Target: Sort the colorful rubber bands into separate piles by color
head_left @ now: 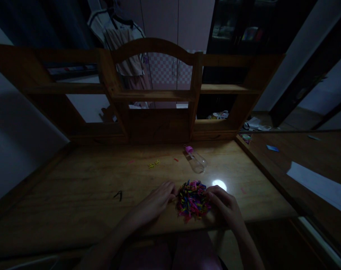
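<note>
We seem to be sorting the pile (pixel 193 200) on the bench (pixel 83 176), left hand (pixel 163 195) and right hand (pixel 226 204) flanking it; whether either grip pinches, we cannot tell. Next calls for singling out pieces.

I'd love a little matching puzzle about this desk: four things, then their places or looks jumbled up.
Things:
1. Bottle
2. Colourful heap
3. Yellow pieces
4. Black pieces

Places or looks:
A. Between the left hand and the right hand
B. Farthest left of the four
C. Lying down, pink-capped
D. Straight beyond the left hand

Pairs: 1-C, 2-A, 3-D, 4-B
</note>
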### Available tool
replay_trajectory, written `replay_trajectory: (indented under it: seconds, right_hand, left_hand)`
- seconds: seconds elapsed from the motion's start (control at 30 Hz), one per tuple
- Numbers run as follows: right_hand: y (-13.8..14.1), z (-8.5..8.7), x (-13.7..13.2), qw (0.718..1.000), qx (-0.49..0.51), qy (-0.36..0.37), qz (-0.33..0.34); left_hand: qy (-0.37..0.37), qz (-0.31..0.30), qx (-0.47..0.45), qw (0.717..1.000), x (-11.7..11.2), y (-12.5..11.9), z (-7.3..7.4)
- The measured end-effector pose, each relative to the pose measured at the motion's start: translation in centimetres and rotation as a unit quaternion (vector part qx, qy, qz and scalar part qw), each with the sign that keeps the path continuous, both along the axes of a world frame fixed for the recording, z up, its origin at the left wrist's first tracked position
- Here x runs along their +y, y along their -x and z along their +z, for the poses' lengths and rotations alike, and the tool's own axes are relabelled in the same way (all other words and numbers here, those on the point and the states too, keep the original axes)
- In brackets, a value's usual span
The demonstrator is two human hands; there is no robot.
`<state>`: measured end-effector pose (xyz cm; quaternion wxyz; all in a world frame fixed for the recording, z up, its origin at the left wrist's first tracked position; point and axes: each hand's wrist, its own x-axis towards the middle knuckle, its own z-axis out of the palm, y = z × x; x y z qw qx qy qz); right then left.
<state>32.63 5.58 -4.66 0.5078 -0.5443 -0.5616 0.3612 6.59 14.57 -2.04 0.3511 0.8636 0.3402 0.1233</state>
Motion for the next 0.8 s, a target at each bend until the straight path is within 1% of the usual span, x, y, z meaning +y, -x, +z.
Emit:
replay_trajectory:
  seconds: [0.17, 0.23, 0.3, 0.33, 0.4, 0.5, 0.57, 0.63, 0.67, 0.73, 0.8]
  right_hand:
    - [0.0, 0.1, 0.0, 1.0, -0.002, 0.004, -0.006]
    - [0.0, 0.1, 0.0, 1.0, -0.007, 0.006, -0.007]
    - [0.0, 0.2, -0.1, 1.0, -0.01, 0.007, -0.009]
    - [0.0, 0.2, -0.1, 1.0, -0.01, 0.007, -0.01]
    - [0.0, 0.4, -0.1, 1.0, -0.011, 0.006, -0.01]
    - [0.0, 0.5, -0.1, 1.0, -0.013, 0.004, -0.005]
    - [-0.1, 0.4, -0.1, 1.0, -0.014, 0.003, -0.002]
    - [-0.2, 0.1, -0.2, 1.0, -0.013, -0.001, -0.005]
    - [-0.3, 0.0, -0.2, 1.0, -0.012, -0.004, -0.007]
    - [-0.3, -0.2, -0.2, 1.0, -0.01, -0.007, -0.013]
    - [-0.3, -0.3, -0.2, 1.0, -0.01, -0.004, -0.018]
  left_hand:
    - [0.063, 0.047, -0.028, 0.997, -0.5, 0.4, 0.8]
    - [0.072, 0.068, -0.039, 0.994, -0.8, 0.6, 1.2]
    - [0.067, 0.108, -0.037, 0.991, -0.9, 1.6, 1.3]
    - [0.057, 0.14, -0.034, 0.988, -0.8, 2.5, 1.1]
    - [0.031, 0.225, -0.03, 0.973, -0.4, 5.1, 0.1]
    - [-0.007, 0.365, -0.041, 0.93, 0.6, 10.7, -2.6]
    - [-0.019, 0.42, -0.038, 0.907, 1.1, 14.3, -4.5]
    - [-0.025, 0.446, -0.038, 0.894, 1.2, 16.9, -5.6]
    - [-0.027, 0.451, -0.035, 0.891, 1.2, 17.6, -5.9]
    - [-0.035, 0.45, -0.028, 0.892, 0.9, 18.1, -5.7]
    - [-0.062, 0.444, -0.025, 0.894, 0.7, 17.5, -4.8]
